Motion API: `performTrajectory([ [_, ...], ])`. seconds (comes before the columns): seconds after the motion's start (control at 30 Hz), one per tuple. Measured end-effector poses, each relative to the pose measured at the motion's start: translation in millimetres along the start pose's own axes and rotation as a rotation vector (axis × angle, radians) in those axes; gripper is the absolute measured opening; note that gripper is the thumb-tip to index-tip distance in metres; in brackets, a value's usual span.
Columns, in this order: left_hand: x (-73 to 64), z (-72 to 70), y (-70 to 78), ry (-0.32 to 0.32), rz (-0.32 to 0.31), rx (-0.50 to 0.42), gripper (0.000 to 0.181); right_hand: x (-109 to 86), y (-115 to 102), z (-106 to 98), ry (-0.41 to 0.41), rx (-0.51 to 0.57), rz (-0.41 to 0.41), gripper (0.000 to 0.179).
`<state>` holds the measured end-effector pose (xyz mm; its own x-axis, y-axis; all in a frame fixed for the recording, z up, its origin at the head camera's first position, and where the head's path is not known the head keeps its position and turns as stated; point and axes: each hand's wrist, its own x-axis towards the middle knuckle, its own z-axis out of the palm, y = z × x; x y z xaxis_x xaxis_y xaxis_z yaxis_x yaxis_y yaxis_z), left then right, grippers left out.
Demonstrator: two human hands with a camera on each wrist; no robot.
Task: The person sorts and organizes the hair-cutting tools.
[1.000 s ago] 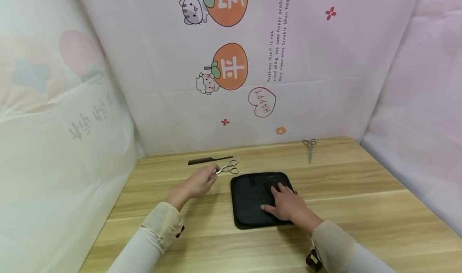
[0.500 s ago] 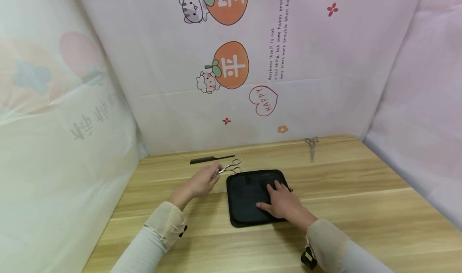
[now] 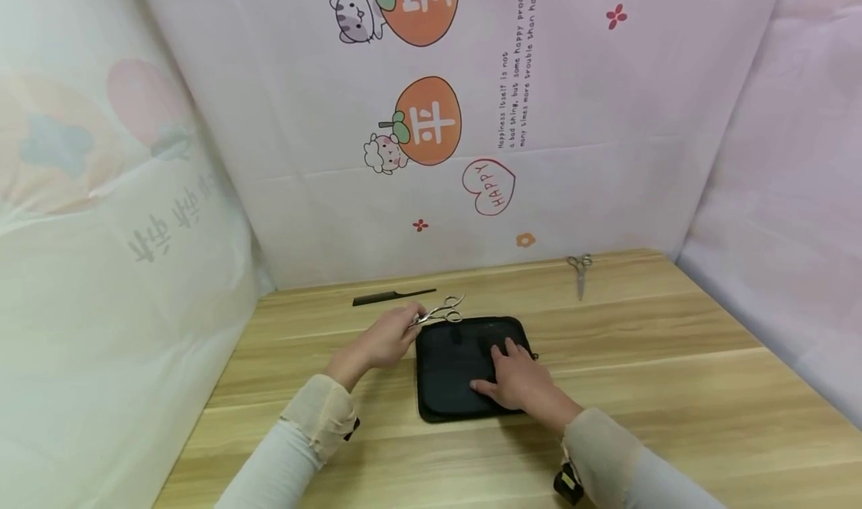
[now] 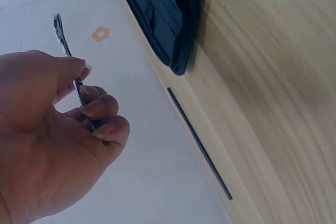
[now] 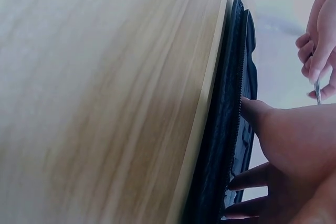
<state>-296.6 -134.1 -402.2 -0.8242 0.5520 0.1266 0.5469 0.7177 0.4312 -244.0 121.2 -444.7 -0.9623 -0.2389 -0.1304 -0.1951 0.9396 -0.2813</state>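
Note:
My left hand (image 3: 390, 337) grips silver scissors (image 3: 441, 313) around the blade end; the finger loops point right, near the far left corner of a black zip case (image 3: 444, 382). In the left wrist view the fingers curl round the scissors (image 4: 64, 43), which are held above the table, and the blades are mostly hidden. My right hand (image 3: 521, 378) rests on the case with spread fingers. Zipper teeth run along the edge of the case (image 5: 212, 150) in the right wrist view, where the thumb and fingertips of my right hand (image 5: 299, 145) touch its upper side.
A black tail comb (image 3: 384, 297) lies at the back left of the wooden table (image 3: 673, 389). Another pair of scissors (image 3: 581, 275) lies at the back right, finger loops toward the rear. Printed white cloth (image 3: 323, 217) hangs behind the table and along both sides.
My left hand has moved right with the scissors, up to the far left corner of the case. The case and my right hand on it have shifted slightly left.

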Motion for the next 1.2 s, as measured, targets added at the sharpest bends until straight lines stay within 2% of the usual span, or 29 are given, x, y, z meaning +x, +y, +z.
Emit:
performTrajectory([
  [0.2,1.7,4.6,6.6,-0.008,0.036,0.014,0.023,-3.5,-1,-2,-0.008,-0.006,0.005,0.082],
  [0.6,5.5,12.1,17.5,-0.004,0.05,0.003,0.022,-6.2,-1,-3,-0.001,0.016,-0.004,0.082],
  [0.87,9.8,16.8,21.9,0.003,0.058,-0.008,0.021,-3.6,6,-13,0.025,0.026,-0.063,0.077],
  [1.2,13.5,24.9,22.2,-0.004,0.072,0.018,0.02,5.5,17,-34,0.034,0.04,-0.119,0.081],
])
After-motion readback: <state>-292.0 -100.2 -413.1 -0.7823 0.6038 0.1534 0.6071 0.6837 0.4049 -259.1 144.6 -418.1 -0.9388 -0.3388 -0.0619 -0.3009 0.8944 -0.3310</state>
